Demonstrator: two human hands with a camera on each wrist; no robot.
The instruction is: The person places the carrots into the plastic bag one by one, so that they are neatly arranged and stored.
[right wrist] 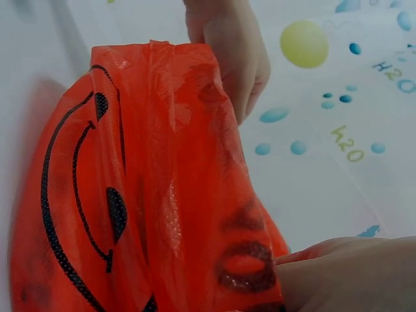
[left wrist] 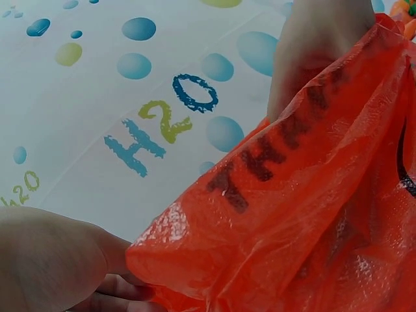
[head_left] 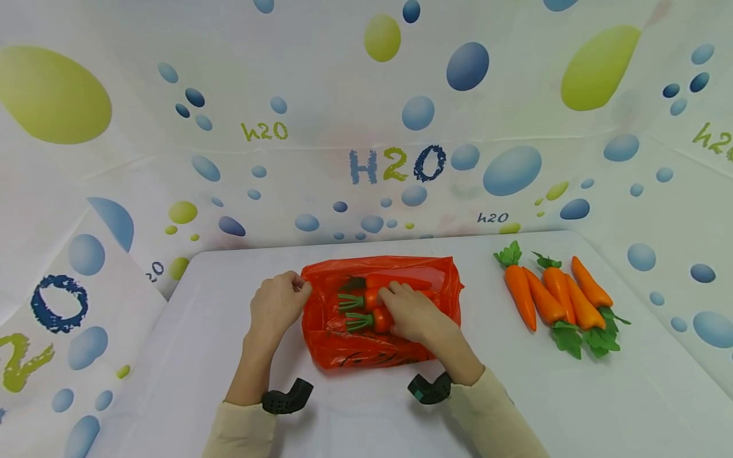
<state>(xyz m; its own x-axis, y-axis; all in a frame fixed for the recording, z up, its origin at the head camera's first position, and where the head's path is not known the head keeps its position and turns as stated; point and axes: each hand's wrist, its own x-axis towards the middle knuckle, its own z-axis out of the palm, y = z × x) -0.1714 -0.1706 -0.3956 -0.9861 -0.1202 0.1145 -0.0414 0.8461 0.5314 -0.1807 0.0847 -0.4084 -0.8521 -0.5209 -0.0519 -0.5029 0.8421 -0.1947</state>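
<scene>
A red plastic bag (head_left: pixel 380 357) lies on its side on the white table, mouth open towards the top. Inside it several carrots (head_left: pixel 382 319) show, their green stems pointing left. My left hand (head_left: pixel 279 299) pinches the bag's left edge; in the left wrist view that hand (left wrist: pixel 52 266) holds a corner of the film. My right hand (head_left: pixel 409 310) reaches into the bag with its fingers bent over a carrot. In the right wrist view the fingers of the right hand (right wrist: pixel 354 273) are hidden behind the red film.
To the right of the bag, several orange carrots (head_left: pixel 520 296) with green leaves lie in a loose bunch on the table (head_left: pixel 240 407). Behind stands a white backdrop (head_left: pixel 321 76) printed with blue and green drops and lettering. Both wrists carry a small black camera (head_left: pixel 288 397).
</scene>
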